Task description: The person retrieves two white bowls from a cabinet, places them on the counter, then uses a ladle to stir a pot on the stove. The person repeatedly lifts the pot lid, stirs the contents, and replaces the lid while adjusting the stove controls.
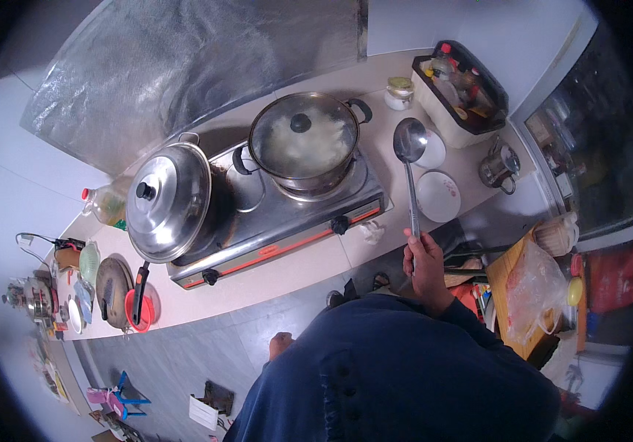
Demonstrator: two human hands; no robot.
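My right hand point(425, 264) grips the handle of a large metal ladle point(410, 141), its bowl raised over the counter near two small white plates point(438, 196). Beside my body, low in the picture, my left hand point(280, 345) looks curled; whether it holds anything cannot be told. On the right burner of the two-burner gas stove point(272, 235) stands a pot with a glass lid point(305, 138), pale contents showing through it. A wok under a domed metal lid point(168, 201) occupies the left burner.
Behind the plates stand a lidded glass jar point(399, 94) and a bin of bottles point(460, 94); a metal pitcher point(498, 167) is at their right. Left of the stove are an oil bottle point(105, 204), a pan point(113, 293) and a red basin point(145, 317). A wooden surface point(501, 293) bears a plastic bag.
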